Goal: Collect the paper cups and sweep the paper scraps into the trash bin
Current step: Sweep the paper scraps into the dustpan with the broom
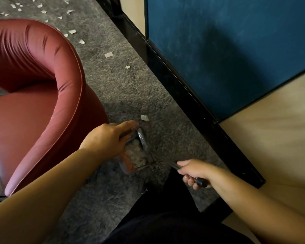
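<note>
A small dustpan [136, 155] is held low on the grey carpet [116, 85], just beside the red armchair [33, 88], by the left hand [107, 138], whose fingers are curled over its rear edge, the forefinger stretched forward. A heap of white paper scraps [136, 156] is seen inside the dustpan. A brush [167, 163] with a thin shaft and black grip is clasped by the right hand [195, 170], fingers wrapped round the handle, its blurred head lying at the dustpan's mouth. One loose scrap [144, 118] lies on the carpet just beyond the dustpan; further scraps [108, 54] are scattered well beyond it, behind the armchair. A black-framed blue partition [227, 50] stands to the dustpan's right.
</note>
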Demonstrator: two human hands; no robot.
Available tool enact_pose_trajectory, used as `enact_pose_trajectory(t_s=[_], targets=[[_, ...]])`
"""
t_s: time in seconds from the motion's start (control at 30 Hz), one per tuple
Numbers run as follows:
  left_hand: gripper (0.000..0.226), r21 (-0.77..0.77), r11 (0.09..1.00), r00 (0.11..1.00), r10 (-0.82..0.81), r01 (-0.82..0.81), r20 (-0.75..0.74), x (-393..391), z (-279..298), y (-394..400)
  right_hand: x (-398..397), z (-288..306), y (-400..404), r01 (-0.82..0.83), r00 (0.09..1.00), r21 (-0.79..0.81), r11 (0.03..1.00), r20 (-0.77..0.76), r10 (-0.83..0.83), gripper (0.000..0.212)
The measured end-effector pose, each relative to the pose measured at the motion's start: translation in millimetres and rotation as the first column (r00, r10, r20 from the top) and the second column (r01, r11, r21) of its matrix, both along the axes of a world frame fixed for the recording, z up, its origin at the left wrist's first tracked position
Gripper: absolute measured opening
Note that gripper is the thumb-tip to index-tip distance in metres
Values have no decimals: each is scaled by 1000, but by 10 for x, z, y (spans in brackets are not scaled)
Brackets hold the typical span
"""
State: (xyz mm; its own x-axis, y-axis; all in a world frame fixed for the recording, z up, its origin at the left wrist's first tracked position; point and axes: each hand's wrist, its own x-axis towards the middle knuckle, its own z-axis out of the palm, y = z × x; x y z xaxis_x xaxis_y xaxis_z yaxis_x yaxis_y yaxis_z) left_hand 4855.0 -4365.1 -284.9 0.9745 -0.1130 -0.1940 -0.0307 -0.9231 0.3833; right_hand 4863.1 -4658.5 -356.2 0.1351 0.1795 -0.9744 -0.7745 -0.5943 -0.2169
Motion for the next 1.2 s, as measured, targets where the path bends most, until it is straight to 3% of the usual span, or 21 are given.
enact_pose_trajectory(t_s=[0.37, 0.77, 0.97, 1.2], targets=[[47, -9, 999, 999, 32, -32, 0, -163, 41, 61, -40, 318, 17, 5, 998, 40, 999, 55, -7, 52], [46, 1, 971, 969, 241, -241, 55, -418, 140, 62, 569, 209, 38, -80, 970, -19, 997, 231, 82, 54], [45, 22, 912, 912, 408, -409, 30, -325, 162, -11, 1376, 129, 110, -220, 933, -62, 974, 277, 229, 55], [45, 81, 810, 813, 583, -581, 9, 14, 103, -132, 2387, 39, 141, -455, 843, -147, 879, 248, 478, 56]])
